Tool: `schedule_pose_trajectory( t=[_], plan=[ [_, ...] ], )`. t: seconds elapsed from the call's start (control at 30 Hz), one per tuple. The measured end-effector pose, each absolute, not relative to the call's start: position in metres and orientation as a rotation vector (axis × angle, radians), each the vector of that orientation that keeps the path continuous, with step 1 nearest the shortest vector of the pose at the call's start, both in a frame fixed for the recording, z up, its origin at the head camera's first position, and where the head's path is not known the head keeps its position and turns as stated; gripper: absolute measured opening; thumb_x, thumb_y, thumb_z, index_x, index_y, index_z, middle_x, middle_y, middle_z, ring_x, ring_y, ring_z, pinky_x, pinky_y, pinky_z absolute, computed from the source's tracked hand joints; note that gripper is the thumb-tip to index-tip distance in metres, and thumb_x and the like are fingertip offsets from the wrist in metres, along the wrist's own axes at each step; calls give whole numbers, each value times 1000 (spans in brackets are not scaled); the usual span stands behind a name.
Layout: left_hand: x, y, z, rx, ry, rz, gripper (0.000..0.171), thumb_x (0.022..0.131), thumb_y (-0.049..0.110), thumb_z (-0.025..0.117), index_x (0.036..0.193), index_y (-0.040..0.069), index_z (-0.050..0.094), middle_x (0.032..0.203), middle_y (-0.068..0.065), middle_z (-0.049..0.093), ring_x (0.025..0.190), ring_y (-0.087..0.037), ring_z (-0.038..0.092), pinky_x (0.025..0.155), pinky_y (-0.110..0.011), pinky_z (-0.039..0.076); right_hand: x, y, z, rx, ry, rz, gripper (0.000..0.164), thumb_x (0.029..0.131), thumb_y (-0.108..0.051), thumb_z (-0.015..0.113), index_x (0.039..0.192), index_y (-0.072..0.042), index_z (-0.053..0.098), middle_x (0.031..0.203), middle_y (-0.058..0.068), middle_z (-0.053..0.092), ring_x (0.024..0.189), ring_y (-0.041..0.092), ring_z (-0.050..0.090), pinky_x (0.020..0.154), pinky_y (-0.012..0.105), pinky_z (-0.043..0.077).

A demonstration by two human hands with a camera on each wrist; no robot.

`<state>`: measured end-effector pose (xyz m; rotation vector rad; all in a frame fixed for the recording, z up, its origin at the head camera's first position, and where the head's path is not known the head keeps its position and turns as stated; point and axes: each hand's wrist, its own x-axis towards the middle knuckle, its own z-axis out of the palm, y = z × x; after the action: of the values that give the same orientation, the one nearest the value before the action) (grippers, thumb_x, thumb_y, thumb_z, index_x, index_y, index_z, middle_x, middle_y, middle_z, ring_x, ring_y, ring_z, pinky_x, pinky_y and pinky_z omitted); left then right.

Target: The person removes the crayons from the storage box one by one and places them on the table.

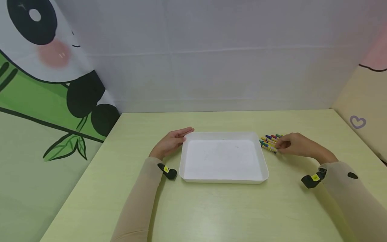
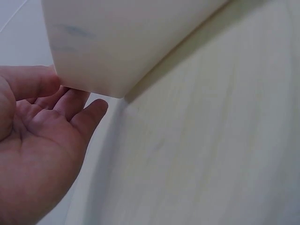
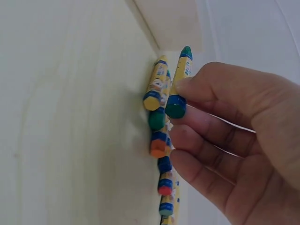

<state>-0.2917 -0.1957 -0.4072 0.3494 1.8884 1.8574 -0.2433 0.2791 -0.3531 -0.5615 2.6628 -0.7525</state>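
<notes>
A white rectangular tray (image 1: 223, 180) lies on the table in the head view. My left hand (image 1: 170, 143) is at its far left corner, fingers extended along the rim and thumb at the side wall. In the left wrist view, the thumb (image 2: 40, 83) touches the tray's edge, and some fingers pass behind it. My right hand (image 1: 297, 145) is at a group of crayons (image 1: 267, 139) to the right of the tray. Between thumb and fingers it pinches a green crayon (image 3: 180, 84) with a yellow wrapper, held beside the row. Other crayons there include a yellow crayon (image 3: 154, 86) and an orange crayon (image 3: 158, 145).
The pale table (image 1: 223, 211) reaches back to a white cloth wall (image 1: 223, 77). A cartoon-printed panel (image 1: 30, 101) stands along the left, and a cream panel (image 1: 362, 97) with a heart on it along the right.
</notes>
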Motion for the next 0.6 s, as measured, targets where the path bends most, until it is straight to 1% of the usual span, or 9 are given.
schedule_pose_trajectory(
  t=[0.1, 0.17, 0.6],
  plan=[
    [-292, -194, -408, 340, 1887, 1862, 53, 99, -6, 39, 150, 9, 34, 156, -5, 33, 146, -17, 26, 118, -40, 24, -243, 284, -359, -556, 2649, -755, 13, 86, -14, 68, 96, -6, 71, 82, -1, 67, 72, 5, 56, 62, 22, 48],
    [-295, -191, -408, 328, 1889, 1872, 53, 99, -7, 39, 150, 9, 34, 156, -5, 34, 145, -17, 27, 118, -39, 24, -250, 287, -360, -549, 2636, -760, 12, 86, -13, 68, 95, -6, 71, 81, 0, 66, 70, 5, 55, 61, 21, 47],
    [-312, -174, -407, 281, 1903, 1909, 54, 99, -6, 41, 150, 9, 33, 156, -4, 33, 145, -17, 26, 118, -39, 24, -293, 308, -367, -676, 2601, -716, 10, 85, -12, 70, 93, -6, 71, 82, -2, 66, 71, 3, 54, 61, 20, 47]
  ],
)
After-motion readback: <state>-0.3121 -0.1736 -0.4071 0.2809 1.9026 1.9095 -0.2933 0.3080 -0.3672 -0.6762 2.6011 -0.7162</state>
